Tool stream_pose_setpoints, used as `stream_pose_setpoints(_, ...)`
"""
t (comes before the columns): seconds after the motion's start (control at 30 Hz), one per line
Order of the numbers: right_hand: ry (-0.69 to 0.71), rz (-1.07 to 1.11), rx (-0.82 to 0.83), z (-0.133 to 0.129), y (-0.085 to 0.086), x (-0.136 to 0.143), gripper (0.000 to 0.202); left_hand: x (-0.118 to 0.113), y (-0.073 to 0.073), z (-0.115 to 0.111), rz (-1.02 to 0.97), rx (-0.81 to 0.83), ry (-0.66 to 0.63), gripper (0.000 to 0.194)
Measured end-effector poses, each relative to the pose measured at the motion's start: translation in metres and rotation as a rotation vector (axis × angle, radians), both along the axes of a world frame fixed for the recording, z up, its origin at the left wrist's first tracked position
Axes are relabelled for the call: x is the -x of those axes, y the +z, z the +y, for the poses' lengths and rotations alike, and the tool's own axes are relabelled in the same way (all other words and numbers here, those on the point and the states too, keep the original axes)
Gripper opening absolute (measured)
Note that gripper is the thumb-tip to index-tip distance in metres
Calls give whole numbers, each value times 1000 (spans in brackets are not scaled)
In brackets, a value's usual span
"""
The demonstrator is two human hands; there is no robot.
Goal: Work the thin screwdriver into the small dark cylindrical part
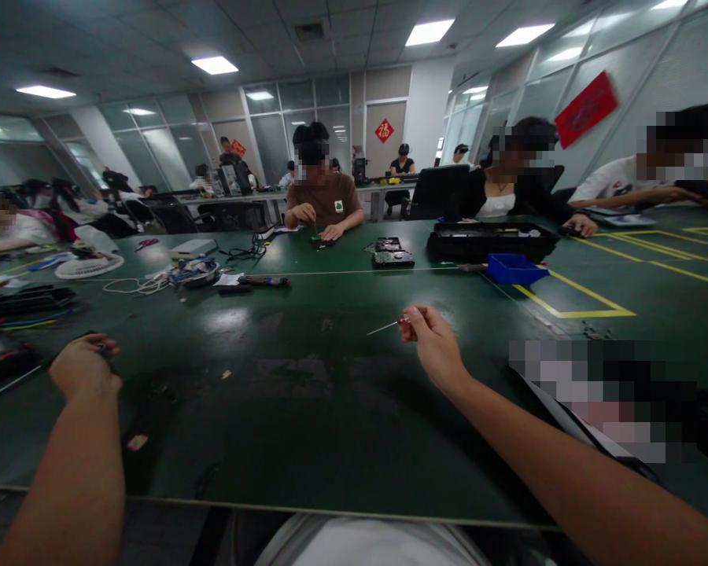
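Note:
My right hand is raised over the green table and pinches a small screwdriver by its reddish handle. Its thin metal shaft points left, clear of anything else. At the left, my left hand is closed with curled fingers around something dark, mostly hidden by the hand. A long metal rod lies close by and runs toward that hand; whether it joins what the fingers hold, I cannot tell.
The green table bears small scraps. Farther off are a dark-handled tool, coiled cables, hard drives, a blue bin and a black tray. A person works opposite; others sit on both sides.

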State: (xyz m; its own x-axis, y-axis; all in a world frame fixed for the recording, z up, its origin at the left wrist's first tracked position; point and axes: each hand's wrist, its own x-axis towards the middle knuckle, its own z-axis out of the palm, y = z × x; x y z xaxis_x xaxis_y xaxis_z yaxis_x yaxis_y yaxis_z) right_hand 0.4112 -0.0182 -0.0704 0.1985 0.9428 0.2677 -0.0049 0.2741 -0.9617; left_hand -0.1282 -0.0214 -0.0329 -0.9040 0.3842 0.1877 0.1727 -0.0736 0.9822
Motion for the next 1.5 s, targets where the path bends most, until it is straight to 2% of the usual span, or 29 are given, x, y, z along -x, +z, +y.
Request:
stream_pose_setpoints(0.1,-6,2,-3,2,-2,0,30,-23,12,2,-143,-57,39,21)
stream_pose_setpoints(0.17,-14,1,-5,3,-3,0,30,-42,20,5,-146,-88,-13,21)
stream_pose_setpoints(0.23,-19,3,-7,3,-3,0,30,-62,26,9,-107,-108,-116,22)
stream_pose_setpoints(0.33,-14,12,-8,2,-1,1,30,-93,27,17,28,-52,-310,31)
stream_pose_setpoints(0.5,-7,5,-12,1,1,0,30,-160,22,29,278,112,-577,45)
stream_pose_setpoints(0.57,-10,4,-16,1,1,0,30,-193,22,31,308,163,-685,44)
stream_pose_setpoints(0.67,-12,10,-15,2,1,0,31,-244,20,31,316,197,-923,34)
stream_pose_setpoints(0.77,-6,16,-19,1,1,1,29,-288,8,30,343,229,-1141,26)
stream_pose_setpoints(0.87,-13,33,-41,0,2,1,27,-320,-15,27,354,275,-1282,27)
stream_pose_setpoints(1.0,-14,47,-55,-1,3,0,23,-339,-41,21,434,294,-1279,60)
stream_pose_setpoints(1.07,3,44,-53,-1,4,0,24,-338,-46,17,518,284,-1251,53)
stream_pose_setpoints(1.2,71,62,-69,-2,4,2,27,-330,-43,10,679,256,-1304,32)
stream_pose_setpoints(1.3,106,39,-83,-4,4,4,28,-327,-39,7,729,224,-1339,31)
stream_pose_setpoints(1.5,89,-46,-82,-4,2,3,26,-328,-41,9,714,192,-1325,39)
